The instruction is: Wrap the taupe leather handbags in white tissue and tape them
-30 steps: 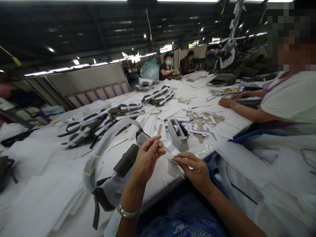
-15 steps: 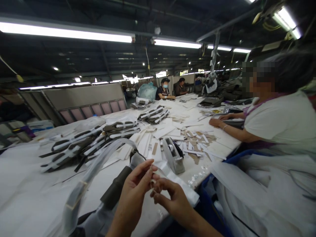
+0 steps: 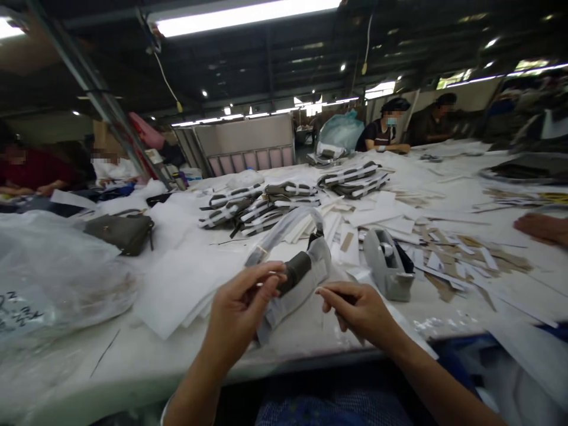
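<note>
One bag (image 3: 298,273) is angled lengthwise, away and rightward. The right hand (image 3: 361,309) is held with fingertips pressed together; the left hand (image 3: 239,303) is half-curled, its pinch unclear.

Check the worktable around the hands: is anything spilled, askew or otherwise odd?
White and brown scraps lie strewn at all angles right of the tape dispenser, untidy beside the bundles piled together farther back. Small shiny bits also dot the table near its front edge. No damage is evident.
</note>
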A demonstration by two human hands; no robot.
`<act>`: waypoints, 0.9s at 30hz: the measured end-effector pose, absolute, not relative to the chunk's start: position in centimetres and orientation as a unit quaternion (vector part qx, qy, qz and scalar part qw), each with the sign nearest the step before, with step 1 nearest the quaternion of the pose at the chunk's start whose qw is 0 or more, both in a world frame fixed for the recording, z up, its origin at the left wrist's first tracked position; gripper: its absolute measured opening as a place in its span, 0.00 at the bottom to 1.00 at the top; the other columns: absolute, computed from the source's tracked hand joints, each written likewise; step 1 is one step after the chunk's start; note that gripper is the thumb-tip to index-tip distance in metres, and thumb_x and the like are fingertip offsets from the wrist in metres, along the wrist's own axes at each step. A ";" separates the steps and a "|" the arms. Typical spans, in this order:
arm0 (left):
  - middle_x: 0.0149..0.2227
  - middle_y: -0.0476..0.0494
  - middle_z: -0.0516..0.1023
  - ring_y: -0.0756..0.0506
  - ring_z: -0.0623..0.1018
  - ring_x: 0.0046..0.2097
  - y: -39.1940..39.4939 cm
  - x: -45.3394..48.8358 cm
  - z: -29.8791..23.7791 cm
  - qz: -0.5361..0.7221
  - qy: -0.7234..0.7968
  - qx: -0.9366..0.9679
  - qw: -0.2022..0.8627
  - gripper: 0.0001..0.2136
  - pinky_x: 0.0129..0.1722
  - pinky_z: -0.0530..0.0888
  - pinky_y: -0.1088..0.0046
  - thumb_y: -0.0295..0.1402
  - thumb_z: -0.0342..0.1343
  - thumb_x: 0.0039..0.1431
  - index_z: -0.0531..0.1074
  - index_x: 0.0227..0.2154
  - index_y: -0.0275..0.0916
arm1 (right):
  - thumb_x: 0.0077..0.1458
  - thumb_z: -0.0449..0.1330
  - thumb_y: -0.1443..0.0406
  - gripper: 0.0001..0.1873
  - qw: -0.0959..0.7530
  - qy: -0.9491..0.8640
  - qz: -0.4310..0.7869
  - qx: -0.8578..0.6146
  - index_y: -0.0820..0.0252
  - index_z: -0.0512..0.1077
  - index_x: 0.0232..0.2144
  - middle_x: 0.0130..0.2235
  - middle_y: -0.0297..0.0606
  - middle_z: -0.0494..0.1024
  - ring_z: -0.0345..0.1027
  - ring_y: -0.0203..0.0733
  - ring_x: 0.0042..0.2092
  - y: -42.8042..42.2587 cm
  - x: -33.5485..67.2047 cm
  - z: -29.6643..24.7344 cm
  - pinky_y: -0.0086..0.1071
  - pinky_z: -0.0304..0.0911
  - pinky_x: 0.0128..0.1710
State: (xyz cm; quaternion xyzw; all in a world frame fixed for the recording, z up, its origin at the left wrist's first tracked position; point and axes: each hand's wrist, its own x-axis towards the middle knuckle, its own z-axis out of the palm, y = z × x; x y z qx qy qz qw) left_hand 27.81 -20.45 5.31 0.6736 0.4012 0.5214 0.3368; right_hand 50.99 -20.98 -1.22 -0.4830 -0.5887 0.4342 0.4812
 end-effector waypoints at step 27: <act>0.23 0.58 0.62 0.55 0.70 0.28 -16.4 19.4 -1.8 0.666 0.288 0.306 0.617 0.20 0.42 0.76 0.78 0.36 0.70 0.51 0.75 0.47 0.38 | 0.58 0.62 0.63 0.21 0.478 -0.621 0.541 -0.304 0.53 0.68 0.55 0.36 0.33 0.77 0.76 0.37 0.32 -20.2 42.2 -3.8 0.31 0.73 0.35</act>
